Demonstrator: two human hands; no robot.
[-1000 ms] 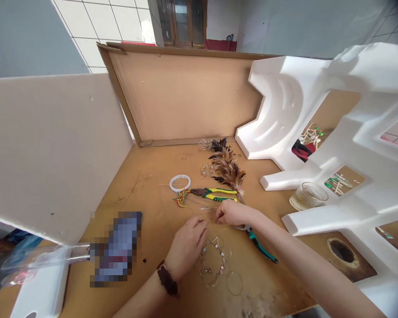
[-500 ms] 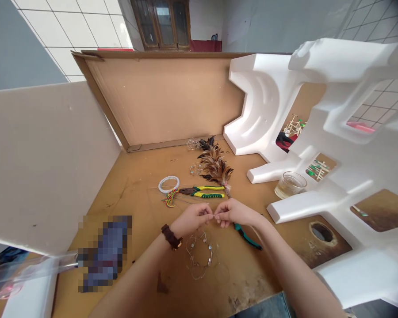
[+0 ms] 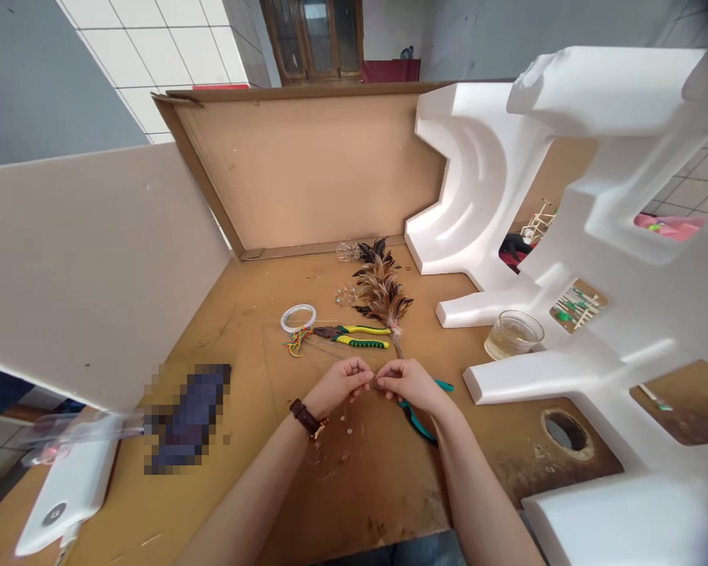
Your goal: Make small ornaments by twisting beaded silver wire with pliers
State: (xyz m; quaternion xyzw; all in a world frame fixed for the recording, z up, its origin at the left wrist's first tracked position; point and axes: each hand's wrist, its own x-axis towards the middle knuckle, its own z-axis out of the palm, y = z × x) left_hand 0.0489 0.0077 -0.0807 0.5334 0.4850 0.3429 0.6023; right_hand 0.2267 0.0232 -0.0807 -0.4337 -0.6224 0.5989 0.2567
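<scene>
A brown table [image 3: 383,487] spreads under everything, and along its right side stands a big moulded piece of white foam [image 3: 477,173] with cut-out openings. A pale panel [image 3: 94,251] walls off the left, and a cardboard sheet [image 3: 324,181] framed by folded edges closes the back. In front of that lies a brown and black feather duster [image 3: 383,291], its handle running down towards the hands. The left hand [image 3: 339,385], with a dark brown band [image 3: 305,417] at the wrist, and the right hand [image 3: 413,385] come together over the middle of the table, fingertips nearly meeting. Just beyond them rest yellow-and-green pliers [image 3: 363,343]; a tool with teal handles [image 3: 416,423] lies partly under the right hand. A ribbed glass bowl [image 3: 513,336] sits by the foam. Below the hands, on the table, lies a loop of beaded wire [image 3: 346,454]. Left of the pliers are a white ring [image 3: 283,321] and, touching their tips, coloured strings [image 3: 298,342]. Smallest of all, both hands pinch narrowly what seems to be a fine strand [image 3: 374,382] between them, hard to make out.
</scene>
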